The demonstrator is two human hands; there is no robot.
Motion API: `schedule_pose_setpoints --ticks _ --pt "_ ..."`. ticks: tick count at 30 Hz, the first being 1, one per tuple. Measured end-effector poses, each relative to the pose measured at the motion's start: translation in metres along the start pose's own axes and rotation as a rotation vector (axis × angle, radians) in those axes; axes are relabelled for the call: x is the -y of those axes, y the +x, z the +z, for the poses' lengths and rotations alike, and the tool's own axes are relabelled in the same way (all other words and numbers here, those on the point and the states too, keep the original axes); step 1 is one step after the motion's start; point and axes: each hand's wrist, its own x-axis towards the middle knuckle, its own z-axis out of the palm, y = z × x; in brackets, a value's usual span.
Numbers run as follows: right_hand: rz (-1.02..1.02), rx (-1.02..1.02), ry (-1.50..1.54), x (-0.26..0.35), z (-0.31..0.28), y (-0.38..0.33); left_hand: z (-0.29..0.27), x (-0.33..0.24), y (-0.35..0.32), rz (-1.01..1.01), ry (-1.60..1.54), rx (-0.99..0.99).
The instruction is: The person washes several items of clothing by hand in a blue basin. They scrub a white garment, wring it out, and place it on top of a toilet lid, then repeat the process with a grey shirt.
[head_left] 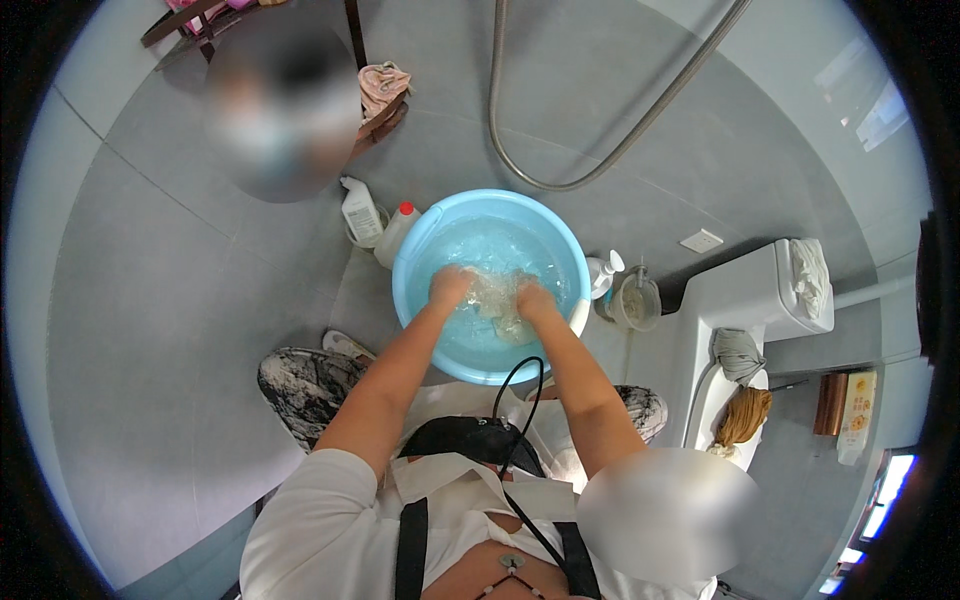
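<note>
A round light-blue plastic basin of water stands in front of me between my knees. Both my hands are dipped into the water. My left hand closes on the left end of a pale, wet cloth, and my right hand grips the same cloth at its right side. The cloth lies bunched between them, partly under water; ripples and glare blur its outline, so I cannot tell what kind of garment or fabric it is. My fingertips are partly hidden by the water.
White bottles and a red-capped jug stand left of the basin; a pump bottle and a clear cup stand right. A white toilet with cloths lies farther right. A shower hose loops beyond. A black cord hangs near the rim.
</note>
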Motion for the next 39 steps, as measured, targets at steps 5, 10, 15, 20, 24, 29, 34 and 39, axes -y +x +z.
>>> schedule_pose_setpoints --ticks 5,10,15,20,24,29,34,39 --pt "0.008 -0.002 0.544 0.013 -0.048 -0.009 0.004 -0.001 -0.010 -0.281 -1.391 0.096" --pt "-0.168 0.150 1.316 0.051 -0.119 -0.051 -0.015 -0.035 -0.031 -0.356 -1.824 0.268" --pt "-0.466 -0.171 0.926 0.076 -0.114 -0.074 -0.025 -0.073 -0.044 -0.246 -2.004 0.206" --pt "-0.426 -0.346 0.667 0.095 -0.092 -0.084 -0.005 -0.057 -0.026 -0.041 -1.978 0.321" --pt "-0.330 -0.525 0.533 0.095 -0.078 -0.075 0.007 -0.054 -0.022 -0.144 -1.889 0.170" --pt "-0.136 -0.515 0.460 0.080 -0.082 -0.059 0.003 -0.072 -0.035 -0.272 -1.656 -0.031" --pt "-0.015 -0.493 0.542 0.038 -0.081 -0.040 -0.031 -0.057 -0.036 -0.025 -1.241 -0.014" --pt "0.020 -0.362 0.470 0.012 -0.098 -0.047 -0.068 -0.029 -0.026 0.078 -0.503 -0.136"
